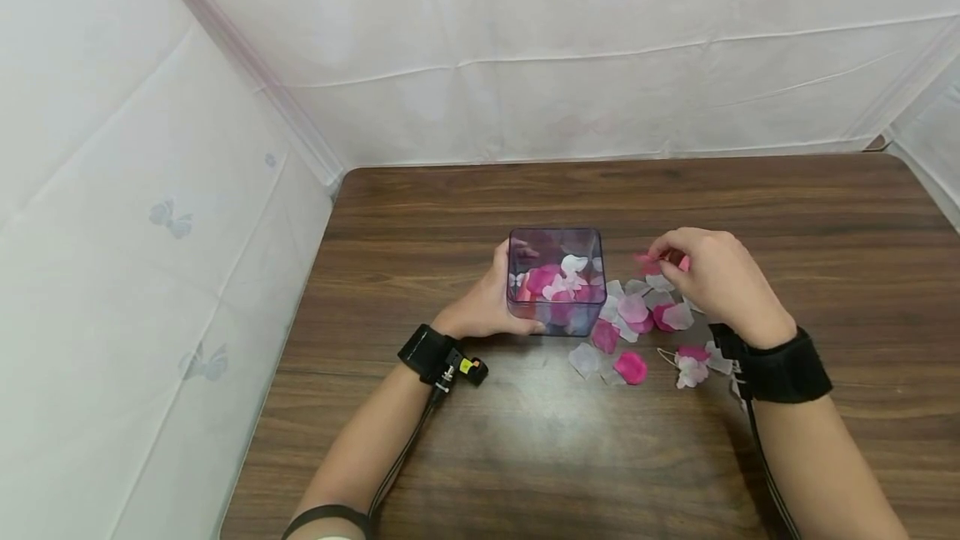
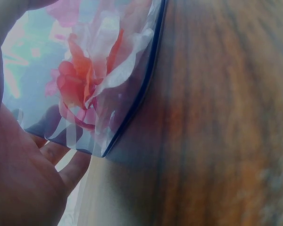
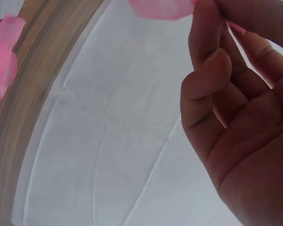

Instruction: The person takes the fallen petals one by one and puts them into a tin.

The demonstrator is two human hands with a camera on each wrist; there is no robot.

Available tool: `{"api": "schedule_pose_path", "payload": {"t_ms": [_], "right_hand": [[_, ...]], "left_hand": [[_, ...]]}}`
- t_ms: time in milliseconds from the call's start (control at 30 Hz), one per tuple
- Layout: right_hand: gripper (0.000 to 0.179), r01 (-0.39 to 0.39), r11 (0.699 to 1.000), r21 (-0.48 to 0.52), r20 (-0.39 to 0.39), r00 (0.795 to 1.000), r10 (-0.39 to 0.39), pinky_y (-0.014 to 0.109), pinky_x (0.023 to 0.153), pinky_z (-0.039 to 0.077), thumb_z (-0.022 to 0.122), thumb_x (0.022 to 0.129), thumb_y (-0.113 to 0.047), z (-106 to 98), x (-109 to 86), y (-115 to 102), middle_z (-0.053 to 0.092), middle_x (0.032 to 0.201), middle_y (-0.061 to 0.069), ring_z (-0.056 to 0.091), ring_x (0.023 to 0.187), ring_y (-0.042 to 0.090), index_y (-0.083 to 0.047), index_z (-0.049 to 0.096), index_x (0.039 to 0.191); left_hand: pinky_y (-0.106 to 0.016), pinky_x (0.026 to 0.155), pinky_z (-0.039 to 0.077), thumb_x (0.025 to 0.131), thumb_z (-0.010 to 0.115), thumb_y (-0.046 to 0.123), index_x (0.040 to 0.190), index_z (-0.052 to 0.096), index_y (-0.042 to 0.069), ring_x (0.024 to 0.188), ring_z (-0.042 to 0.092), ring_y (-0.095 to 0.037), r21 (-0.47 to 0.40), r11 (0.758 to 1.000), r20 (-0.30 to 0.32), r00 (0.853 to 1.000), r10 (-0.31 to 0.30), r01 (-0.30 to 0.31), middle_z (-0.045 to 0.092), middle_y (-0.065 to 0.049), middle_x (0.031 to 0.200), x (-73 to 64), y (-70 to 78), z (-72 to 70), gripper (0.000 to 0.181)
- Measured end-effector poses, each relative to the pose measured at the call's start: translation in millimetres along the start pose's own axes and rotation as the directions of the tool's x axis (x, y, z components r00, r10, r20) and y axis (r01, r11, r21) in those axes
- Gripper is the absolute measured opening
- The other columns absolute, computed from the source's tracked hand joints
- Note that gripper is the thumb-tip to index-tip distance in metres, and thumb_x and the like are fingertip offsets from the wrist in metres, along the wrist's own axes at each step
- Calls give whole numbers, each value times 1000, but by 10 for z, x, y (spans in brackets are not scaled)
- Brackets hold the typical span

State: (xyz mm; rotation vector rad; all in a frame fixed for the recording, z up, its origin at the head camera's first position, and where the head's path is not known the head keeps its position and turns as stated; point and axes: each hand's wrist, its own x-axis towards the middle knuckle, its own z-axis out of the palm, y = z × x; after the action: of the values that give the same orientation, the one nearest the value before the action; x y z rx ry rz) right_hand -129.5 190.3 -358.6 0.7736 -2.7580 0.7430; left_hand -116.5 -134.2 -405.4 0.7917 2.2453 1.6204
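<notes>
Toward the table (image 1: pixel 420 215)'s far edge, the left hand (image 1: pixel 489 300) grips a box (image 1: pixel 558 247), probably for steadiness, while the right hand (image 1: pixel 712 277) pinches a petal (image 3: pixel 165 8).

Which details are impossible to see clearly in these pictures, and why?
Head view: how many petals the box holds; upper ones cover others.
Head view: part of a white petal, hidden by the black wrist strap.
Left wrist view: part of the box, cut off by the top edge; grain of the table, blurred.
Right wrist view: part of the right hand's pink petal, cut off by the top edge.
</notes>
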Motion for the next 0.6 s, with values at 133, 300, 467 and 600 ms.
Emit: {"api": "schedule_pose_path", "payload": {"t_ms": [133,300,467,600], "right_hand": [[15,31,999,-9,-27,999,-31,35,59,44,76,84,5,13,-5,8,71,90,8,56,68,18,-6,75,95],[16,36,999,15,-19,999,-35,31,57,41,75,86,3,7,0,13,72,92,7,52,65,16,-7,76,99],[20,47,999,22,-57,997,-46,26,53,33,69,90,4,-8,-2,-3,72,92,3,42,59,12,-9,77,102],[20,62,998,17,-99,993,-60,24,56,33,71,89,4,-15,-5,-54,73,93,4,45,63,13,-9,77,103]], "left_hand": [[-53,111,36,69,89,1,147,11,-3,128,46,-38,-3,1000,0,1000,6,-6,35,-26,142,2,-9,3,111],[-51,111,37,69,90,2,147,11,-2,128,48,-37,-7,1000,1,1000,-13,13,36,-26,142,5,3,7,110],[-52,110,37,68,89,0,146,12,-2,127,48,-38,-16,1000,-3,1000,-11,11,37,-26,142,4,15,5,109],[-52,110,37,69,89,0,146,12,-2,128,48,-39,-16,1000,4,1000,-10,10,36,-27,142,1,26,0,110]]}}
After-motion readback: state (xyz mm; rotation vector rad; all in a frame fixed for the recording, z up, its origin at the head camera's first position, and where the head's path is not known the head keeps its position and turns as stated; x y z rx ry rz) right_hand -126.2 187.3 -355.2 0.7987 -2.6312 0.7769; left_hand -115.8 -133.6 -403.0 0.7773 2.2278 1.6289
